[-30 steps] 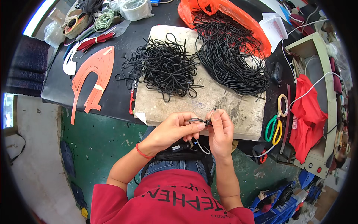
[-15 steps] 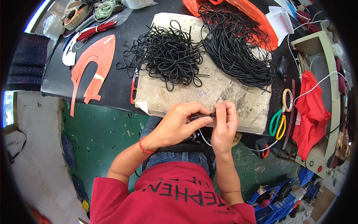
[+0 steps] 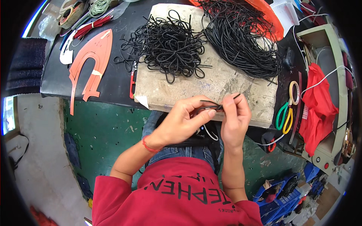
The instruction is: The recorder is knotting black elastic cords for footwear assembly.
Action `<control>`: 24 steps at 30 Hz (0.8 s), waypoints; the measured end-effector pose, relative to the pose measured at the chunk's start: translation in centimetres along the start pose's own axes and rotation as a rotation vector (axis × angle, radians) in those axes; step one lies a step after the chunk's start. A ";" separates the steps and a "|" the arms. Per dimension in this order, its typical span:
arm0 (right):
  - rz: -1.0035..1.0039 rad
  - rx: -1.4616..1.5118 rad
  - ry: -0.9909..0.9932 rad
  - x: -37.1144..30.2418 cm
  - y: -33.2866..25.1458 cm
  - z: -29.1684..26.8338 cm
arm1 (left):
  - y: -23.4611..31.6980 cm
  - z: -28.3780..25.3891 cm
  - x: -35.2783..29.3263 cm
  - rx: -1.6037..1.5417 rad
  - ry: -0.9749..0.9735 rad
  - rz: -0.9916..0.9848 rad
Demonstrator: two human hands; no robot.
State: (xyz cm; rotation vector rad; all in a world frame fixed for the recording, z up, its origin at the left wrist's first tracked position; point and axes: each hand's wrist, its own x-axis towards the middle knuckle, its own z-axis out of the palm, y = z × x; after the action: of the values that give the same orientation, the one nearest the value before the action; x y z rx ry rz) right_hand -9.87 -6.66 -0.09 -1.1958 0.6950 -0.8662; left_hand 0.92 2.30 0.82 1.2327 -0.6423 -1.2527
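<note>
My left hand (image 3: 183, 120) and my right hand (image 3: 234, 115) meet over the near edge of a pale stone slab (image 3: 226, 84). Between their fingertips they pinch a short black cord (image 3: 212, 106), folded into a loop. One end of the cord sticks up past my right thumb. On the slab's far left lies a pile of looped black cords (image 3: 167, 47). A larger bundle of long black cord (image 3: 241, 39) lies at the far right, partly on an orange bag (image 3: 269, 19).
An orange shaped template (image 3: 90, 64) lies on the black tabletop at left, with tape rolls (image 3: 71, 11) behind it. Green-and-yellow handled scissors (image 3: 284, 115), a tape ring and a red cloth (image 3: 318, 103) sit at right. Below is a green floor (image 3: 102, 132).
My hands have stayed together on the black cord, working it between the fingertips. The view has shifted slightly, so the slab and piles appear higher in the picture.
</note>
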 end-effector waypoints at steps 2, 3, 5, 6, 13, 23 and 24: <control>0.070 0.058 0.069 0.3 0.6 0.2 | -0.8 0.4 -0.3 0.425 0.069 0.224; 0.086 0.076 0.075 0.4 0.8 0.3 | -1.9 0.5 -0.3 0.339 0.118 0.227; 0.120 0.032 0.037 0.6 0.9 0.3 | -2.6 0.9 -0.1 0.169 0.165 0.178; 0.102 -0.017 0.018 0.5 0.8 0.2 | -2.0 1.0 0.1 0.085 0.163 0.127; 0.285 0.095 -0.229 0.8 -0.3 -1.1 | -0.7 0.3 0.4 -0.047 0.156 0.111; 0.257 0.058 -0.269 0.3 -0.3 -0.9 | -0.8 0.7 0.4 -0.155 0.290 0.014; 0.250 0.023 -0.273 0.2 -0.4 -0.8 | -1.0 0.6 0.4 -0.152 0.285 0.020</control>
State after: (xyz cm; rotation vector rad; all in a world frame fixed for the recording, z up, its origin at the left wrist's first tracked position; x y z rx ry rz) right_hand -10.53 -7.32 0.14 -1.1510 0.5941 -0.4904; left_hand 0.19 1.88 -0.04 1.2440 -0.3444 -1.0623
